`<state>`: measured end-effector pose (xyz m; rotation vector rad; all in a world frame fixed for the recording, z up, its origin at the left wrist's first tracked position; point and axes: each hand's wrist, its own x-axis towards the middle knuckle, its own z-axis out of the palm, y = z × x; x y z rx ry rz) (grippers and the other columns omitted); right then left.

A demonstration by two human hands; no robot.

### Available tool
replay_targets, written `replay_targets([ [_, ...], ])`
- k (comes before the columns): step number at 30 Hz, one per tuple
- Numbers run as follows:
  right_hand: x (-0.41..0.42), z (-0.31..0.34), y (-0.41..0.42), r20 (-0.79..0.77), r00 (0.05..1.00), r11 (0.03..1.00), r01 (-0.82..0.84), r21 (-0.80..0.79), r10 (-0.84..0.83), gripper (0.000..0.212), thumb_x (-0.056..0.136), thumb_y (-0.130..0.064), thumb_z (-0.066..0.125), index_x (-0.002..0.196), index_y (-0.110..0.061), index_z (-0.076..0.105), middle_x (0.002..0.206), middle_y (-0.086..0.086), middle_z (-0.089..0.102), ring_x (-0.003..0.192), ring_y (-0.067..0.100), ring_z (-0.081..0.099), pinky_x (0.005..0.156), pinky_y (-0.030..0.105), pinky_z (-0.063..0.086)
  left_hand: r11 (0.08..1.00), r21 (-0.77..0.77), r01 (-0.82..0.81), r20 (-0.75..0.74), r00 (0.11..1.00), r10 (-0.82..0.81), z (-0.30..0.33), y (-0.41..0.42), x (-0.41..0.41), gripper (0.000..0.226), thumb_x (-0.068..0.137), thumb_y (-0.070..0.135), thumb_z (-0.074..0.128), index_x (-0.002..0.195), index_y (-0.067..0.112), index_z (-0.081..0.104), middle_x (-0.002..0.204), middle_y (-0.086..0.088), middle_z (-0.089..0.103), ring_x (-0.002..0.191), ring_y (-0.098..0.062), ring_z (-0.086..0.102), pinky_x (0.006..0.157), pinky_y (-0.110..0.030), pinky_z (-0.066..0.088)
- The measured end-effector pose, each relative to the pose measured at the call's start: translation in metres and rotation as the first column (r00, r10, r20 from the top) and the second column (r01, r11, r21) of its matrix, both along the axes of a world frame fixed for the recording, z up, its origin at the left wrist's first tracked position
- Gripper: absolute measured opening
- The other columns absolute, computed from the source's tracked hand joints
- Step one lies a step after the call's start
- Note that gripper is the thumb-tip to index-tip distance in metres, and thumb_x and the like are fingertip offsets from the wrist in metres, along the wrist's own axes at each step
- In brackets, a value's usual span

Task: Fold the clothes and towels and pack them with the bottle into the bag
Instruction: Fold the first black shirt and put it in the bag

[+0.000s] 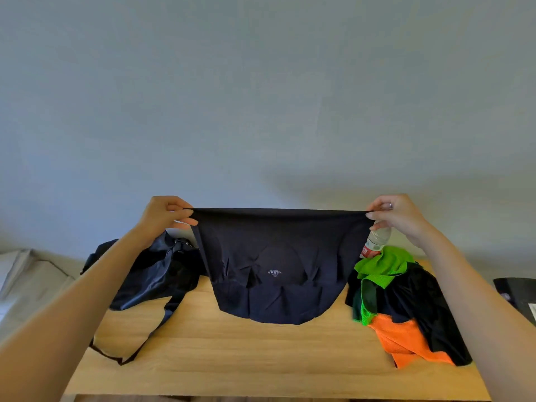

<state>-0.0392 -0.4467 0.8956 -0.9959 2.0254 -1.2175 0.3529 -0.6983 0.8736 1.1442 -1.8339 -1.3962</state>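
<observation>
A black shirt [275, 256] with a small pale logo hangs stretched above the wooden table [232, 358]. My left hand [164, 213] pinches its upper left corner and my right hand [397, 214] pinches its upper right corner. The shirt's lower hem touches the tabletop. A dark bag [153, 271] with a long strap lies slumped on the left of the table, partly behind my left forearm. On the right lies a pile of clothes: green mesh [383, 265], orange mesh [403, 338] and black fabric [420, 300]. A clear bottle [375, 242] with a red label pokes up behind the pile.
A plain grey wall stands right behind the table. A pale covered surface [26, 280] lies beyond the table's left edge. A dark object [519, 297] sits off the right edge. The table's front edge runs along the bottom of the view.
</observation>
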Motion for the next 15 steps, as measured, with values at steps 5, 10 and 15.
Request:
replay_targets([
  [5, -0.009, -0.053, -0.029, 0.05, 0.997, 0.997, 0.059, 0.047, -0.062, 0.021, 0.081, 0.02, 0.056, 0.075, 0.0, 0.058, 0.07, 0.013, 0.053, 0.047, 0.004, 0.061, 0.051, 0.016, 0.054, 0.989, 0.143, -0.027, -0.006, 1.0, 0.028, -0.055, -0.018, -0.015, 0.01, 0.084, -0.01, 0.059, 0.082, -0.001, 0.063, 0.08, -0.019, 0.066, 0.068, -0.016, 0.071, 0.063, -0.02, 0.057],
  [10, -0.024, -0.101, -0.059, 0.022, 0.997, 0.994, 0.075, 0.082, -0.077, 0.026, 0.079, 0.02, 0.059, 0.068, -0.004, 0.057, 0.07, 0.011, 0.055, 0.049, -0.004, 0.058, 0.052, 0.008, 0.047, 0.981, 0.182, -0.059, 0.04, 0.998, 0.053, -0.106, -0.043, -0.033, 0.013, 0.083, -0.01, 0.061, 0.08, 0.002, 0.063, 0.074, -0.011, 0.068, 0.074, -0.014, 0.071, 0.066, -0.018, 0.057],
  [15, -0.043, -0.14, -0.085, -0.07, 0.995, 0.992, 0.08, 0.102, -0.073, 0.021, 0.075, 0.014, 0.065, 0.07, -0.006, 0.063, 0.078, 0.013, 0.064, 0.062, -0.001, 0.058, 0.062, 0.004, 0.043, 0.988, 0.146, -0.049, 0.068, 0.997, 0.039, -0.14, -0.065, -0.05, 0.014, 0.081, -0.008, 0.065, 0.078, 0.005, 0.064, 0.075, -0.004, 0.069, 0.073, -0.01, 0.071, 0.068, -0.015, 0.055],
])
